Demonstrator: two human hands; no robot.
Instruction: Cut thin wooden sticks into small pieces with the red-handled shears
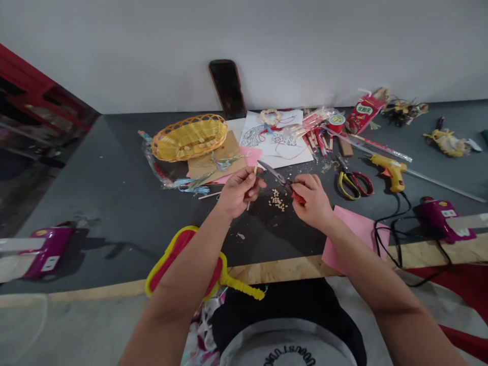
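Head view — left hand (239,192) partly hides stick (255,170) — right hand (313,201), red-handled tool (281,179).

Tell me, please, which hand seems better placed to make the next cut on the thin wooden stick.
Probably the right hand: it grips the red-handled cutting tool, whose blade points toward the left hand. That one holds the thin wooden stick, so steadying suits it better.
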